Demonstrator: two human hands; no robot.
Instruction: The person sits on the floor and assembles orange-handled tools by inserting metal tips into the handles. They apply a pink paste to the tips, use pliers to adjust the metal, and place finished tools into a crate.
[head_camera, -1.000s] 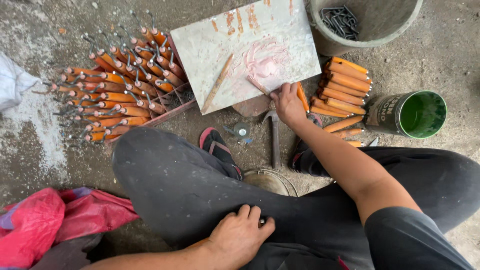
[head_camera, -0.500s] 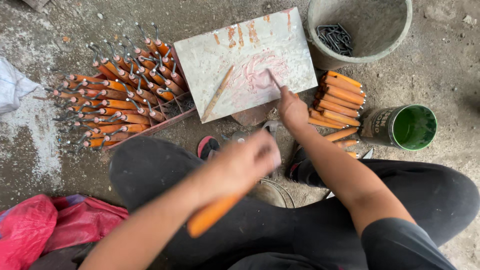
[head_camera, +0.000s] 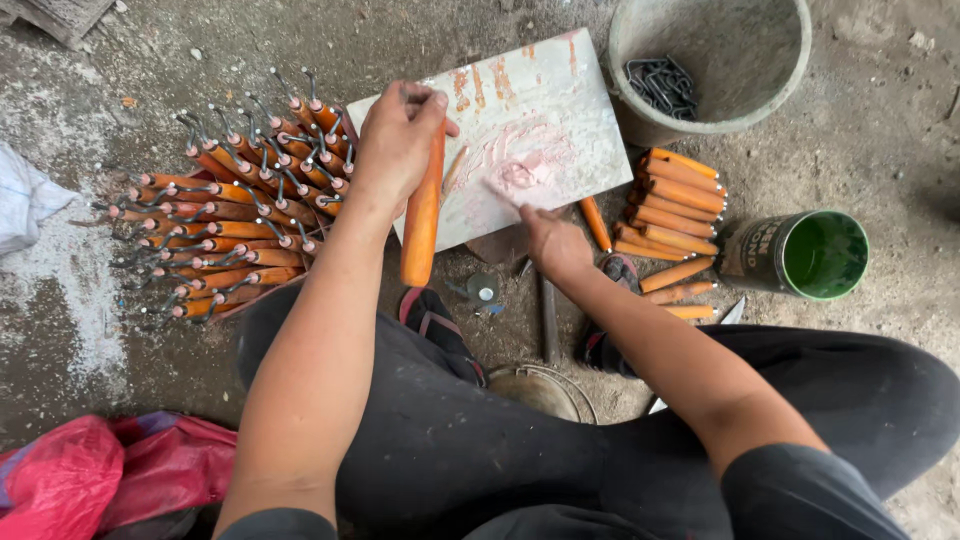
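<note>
Gripping an orange wooden handle (head_camera: 422, 215) near its top end, your left hand (head_camera: 396, 145) has its fingers wrapped closed around it, so the handle hangs nearly upright over the left edge of the pale square slab (head_camera: 505, 135) lying on the concrete floor (head_camera: 120, 60). Your right hand (head_camera: 553, 240) rests at the near edge of that slab with the fingers curled down onto its pink-smeared surface; you cannot tell from this view whether they pinch anything. Just left of the slab lies a fanned heap of finished orange handles with metal hooks (head_camera: 225, 215), touching one another. Right of the slab sits a stack of plain orange handles (head_camera: 675, 205), and beside that stack a green-lined tin can (head_camera: 800, 255) lies on its side. A grey bucket (head_camera: 735, 95) holding dark metal hooks (head_camera: 660, 85) stands at the slab's far right corner. Red cloth (head_camera: 90, 470) is bunched by your left knee.
</note>
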